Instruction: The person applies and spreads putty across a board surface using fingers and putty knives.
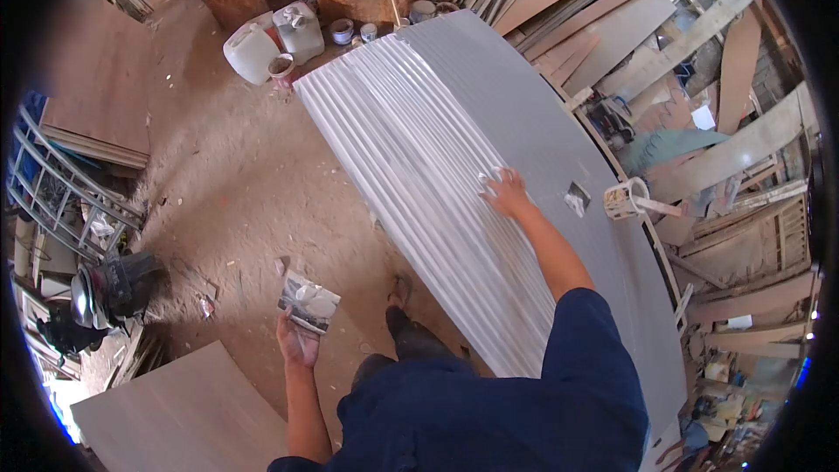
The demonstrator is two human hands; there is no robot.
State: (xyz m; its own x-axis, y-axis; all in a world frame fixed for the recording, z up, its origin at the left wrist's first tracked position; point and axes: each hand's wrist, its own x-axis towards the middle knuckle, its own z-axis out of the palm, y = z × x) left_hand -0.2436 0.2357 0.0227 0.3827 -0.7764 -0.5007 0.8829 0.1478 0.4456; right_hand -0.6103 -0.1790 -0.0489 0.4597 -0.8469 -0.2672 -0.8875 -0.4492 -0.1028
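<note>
My left hand [299, 343] grips the lower edge of a small square plate [325, 318] that carries a smear of white paste [313, 299]. It hangs out over the dirt floor, left of my body. On the right, my right hand [507, 194] rests on a long grey panel with raised ribs [411, 149], its fingers spread across the ribs and whitish at the tips. Anything small beneath those fingertips is hidden. Whitish streaks run along the ribbed half; the panel's other half [524, 96] looks smoother. Beyond my right hand lies a small smeared square piece [577, 198].
A tub with a brush [626, 198] sits at the panel's right edge. Plastic jugs [252, 52] and small cans [342, 31] stand beyond its far end. Wood offcuts [699, 61] crowd the right side. A flat board [175, 411] lies lower left, near a metal rack [65, 175].
</note>
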